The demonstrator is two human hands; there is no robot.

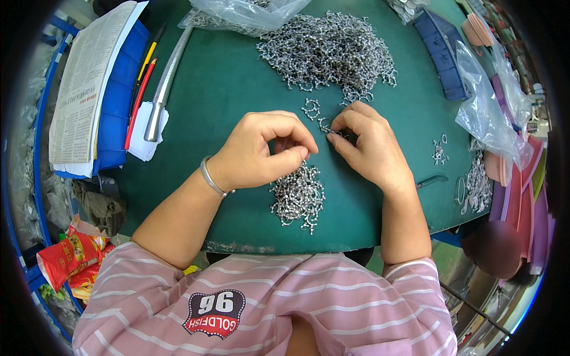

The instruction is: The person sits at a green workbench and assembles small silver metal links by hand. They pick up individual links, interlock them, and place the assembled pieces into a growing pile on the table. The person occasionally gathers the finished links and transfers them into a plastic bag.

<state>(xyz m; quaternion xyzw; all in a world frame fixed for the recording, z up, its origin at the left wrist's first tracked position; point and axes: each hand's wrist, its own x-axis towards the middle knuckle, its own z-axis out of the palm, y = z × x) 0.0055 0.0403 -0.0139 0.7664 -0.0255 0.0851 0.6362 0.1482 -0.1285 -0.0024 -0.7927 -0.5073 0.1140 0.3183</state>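
My right hand (372,144) pinches a small silver-coloured metal ring piece (326,126) between thumb and fingers, low over the green work surface. Just left of it, my left hand (269,149) hovers with its thumb and index tips almost together; whether anything is between them is hidden. Below the left fingertips lies a small heap of beaded metal pieces (297,198). A loose open ring piece (311,109) rests beyond the gap between my hands. Farther back, a much larger pile of similar pieces (329,51) spreads out.
On the left are a steel ring mandrel (168,84), a red pencil (141,102) and a blue bin (118,107) topped by newspaper (84,93). A clear bag (249,15) lies at the back. Rightward are a dark tool (432,181), more metal pieces (478,187) and a blue tray (443,55).
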